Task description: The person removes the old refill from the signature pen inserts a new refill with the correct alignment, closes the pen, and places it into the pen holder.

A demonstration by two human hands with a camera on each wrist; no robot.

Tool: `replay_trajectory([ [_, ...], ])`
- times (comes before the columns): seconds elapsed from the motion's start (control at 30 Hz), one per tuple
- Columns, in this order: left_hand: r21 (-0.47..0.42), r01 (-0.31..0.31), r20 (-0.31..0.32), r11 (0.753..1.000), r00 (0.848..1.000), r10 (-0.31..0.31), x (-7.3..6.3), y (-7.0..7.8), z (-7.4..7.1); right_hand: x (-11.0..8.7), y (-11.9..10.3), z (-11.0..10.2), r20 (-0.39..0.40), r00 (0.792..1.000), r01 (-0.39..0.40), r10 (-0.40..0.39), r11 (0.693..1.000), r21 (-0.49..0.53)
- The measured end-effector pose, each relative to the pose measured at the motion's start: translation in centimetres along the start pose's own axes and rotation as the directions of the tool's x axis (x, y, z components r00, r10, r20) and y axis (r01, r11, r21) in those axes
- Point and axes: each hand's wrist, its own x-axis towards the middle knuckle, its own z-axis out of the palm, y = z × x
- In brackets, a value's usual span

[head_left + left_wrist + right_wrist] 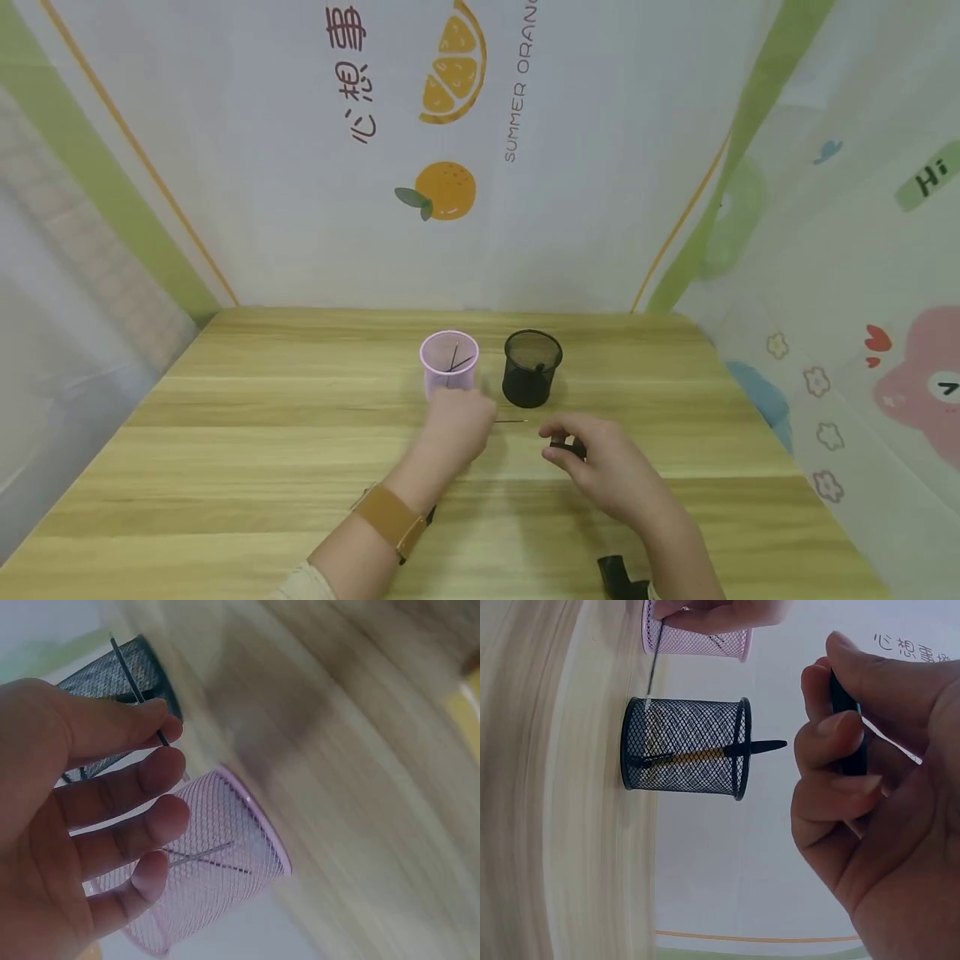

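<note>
Beyond left hand (459, 423), pinching thin rod (126, 669), and right hand (603, 460), gripping black object (845, 699), stand pink mesh cup (214, 889) containing crossed sticks (214, 850) and black mesh cup (527, 389) containing pen (767, 745).

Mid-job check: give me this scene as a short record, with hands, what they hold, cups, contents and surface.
left hand: the left hand pinches a thin dark rod
right hand: the right hand grips a short black object, partly hidden by fingers
pink mesh cup: upright, thin rods crossed inside
black mesh cup: upright, right of the pink one in the head view; holds a pen-like item, its black end above the rim
surface: wood-grain table
</note>
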Motion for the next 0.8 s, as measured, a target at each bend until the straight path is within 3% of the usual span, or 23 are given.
replay_trajectory([
  [0.43, -0.017, 0.023, 0.098, 1.0, 0.995, -0.021, 1.1, 0.4, 0.4, 0.1, 0.4, -0.1, 0.012, 1.0, 0.024, -0.024, 1.0, -0.004],
  [0.8, -0.022, 0.011, 0.123, 1.0, 0.992, -0.008, 1.3, 0.3, 0.4, 0.1, 0.4, 0.1, 0.018, 1.0, 0.025, -0.024, 0.999, -0.032],
])
